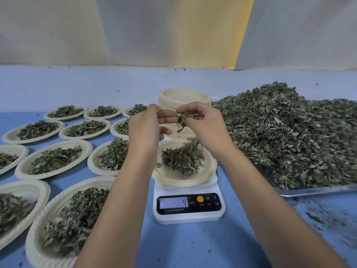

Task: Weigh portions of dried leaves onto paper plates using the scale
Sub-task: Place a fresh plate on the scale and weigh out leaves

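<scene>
Table: one blue table (193,244) runs to a pale wall, loose green crumbs scattered over its right side.
Heap: one broad mound of dried green leaves (280,132) fills a single flat silver metal tray (309,191) at right.
Filled plates: eleven round cream paper plates (23,168), each carrying a pile of leaves, lie in rows at left; two are cut off by the frame's left edge.
Stack: one tall stack of empty cream paper plates (183,95) stands behind the hands, beside the heap.
Scale: one white digital kitchen scale (190,217) sits at centre, its lit display showing a "4".
Plate being weighed: a twelfth cream plate (179,181) rests on the scale, holding a small leaf portion (179,159); blurred leaves hang just above it.
Right hand (202,122): raised over the scale, curled fingers pinching one small clump of dried stems (181,120).
Left hand (146,124): raised alongside, fingers nearly straight, tips reaching the clump, thumb apart below.
</scene>
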`<control>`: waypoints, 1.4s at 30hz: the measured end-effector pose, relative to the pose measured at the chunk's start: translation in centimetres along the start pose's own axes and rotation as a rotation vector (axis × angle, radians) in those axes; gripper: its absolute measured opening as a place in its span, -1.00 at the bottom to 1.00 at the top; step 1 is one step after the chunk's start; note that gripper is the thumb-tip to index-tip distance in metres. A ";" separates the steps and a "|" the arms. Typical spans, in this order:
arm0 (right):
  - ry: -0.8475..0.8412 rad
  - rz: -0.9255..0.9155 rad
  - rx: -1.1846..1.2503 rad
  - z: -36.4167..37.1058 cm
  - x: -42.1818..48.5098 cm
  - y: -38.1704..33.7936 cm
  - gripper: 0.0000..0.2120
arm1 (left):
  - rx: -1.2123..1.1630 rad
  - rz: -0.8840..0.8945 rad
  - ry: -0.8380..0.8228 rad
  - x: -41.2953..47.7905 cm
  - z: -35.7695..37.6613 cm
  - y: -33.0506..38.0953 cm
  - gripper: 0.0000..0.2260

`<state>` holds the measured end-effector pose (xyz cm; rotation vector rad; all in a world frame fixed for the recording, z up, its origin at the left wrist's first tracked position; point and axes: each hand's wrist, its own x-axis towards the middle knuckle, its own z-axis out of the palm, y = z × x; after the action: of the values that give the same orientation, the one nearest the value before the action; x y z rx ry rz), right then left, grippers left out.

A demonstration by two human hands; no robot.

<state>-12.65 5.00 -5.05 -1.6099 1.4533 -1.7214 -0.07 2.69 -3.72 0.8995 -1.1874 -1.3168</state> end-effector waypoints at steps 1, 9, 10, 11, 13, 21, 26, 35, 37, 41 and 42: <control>-0.002 0.000 0.005 0.0 0.1 0.0 -0.68 | 0.000 -0.001 0.001 0.0 0.0 0.0 -0.70; -0.030 -0.019 0.020 0.0 0.2 0.2 -0.75 | -0.005 -0.015 0.008 0.2 -0.2 -0.2 -0.70; -0.025 -0.027 0.015 0.0 0.2 0.2 -0.75 | -0.005 -0.016 0.009 0.2 -0.2 -0.2 -0.70; -0.021 -0.033 0.015 -0.1 0.2 0.2 -0.76 | -0.006 -0.017 0.010 0.3 -0.2 -0.1 -0.70; -0.016 -0.041 0.019 -0.1 0.2 0.3 -0.78 | -0.006 -0.017 0.011 0.3 -0.2 -0.1 -0.70; -0.040 -0.005 -0.012 -0.3 0.2 0.4 -0.77 | 0.007 -0.006 0.010 0.2 -0.4 -0.2 -0.70; 0.004 0.001 -0.054 -0.3 0.1 0.4 -0.73 | 0.011 -0.009 0.014 0.2 -0.5 -0.2 -0.70; -0.054 0.029 -0.021 -0.3 0.4 1.2 -0.71 | 0.022 -0.014 -0.010 -0.1 0.1 -0.2 -0.70; -0.028 0.047 -0.062 -0.9 0.7 1.5 -0.73 | 0.034 -0.018 -0.027 -0.3 0.6 -0.3 -0.70; 0.160 0.184 -0.228 -4.4 1.0 3.1 -0.77 | 0.099 -0.021 -0.086 -1.2 2.2 -0.7 -0.68; 0.215 0.230 -0.305 -5.5 0.7 3.8 -0.78 | 0.102 -0.020 -0.102 -1.5 2.5 -0.7 -0.69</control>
<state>-19.10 5.19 -6.82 -1.3577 2.0018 -1.6415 -2.49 4.42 -4.08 0.9284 -1.3381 -1.3405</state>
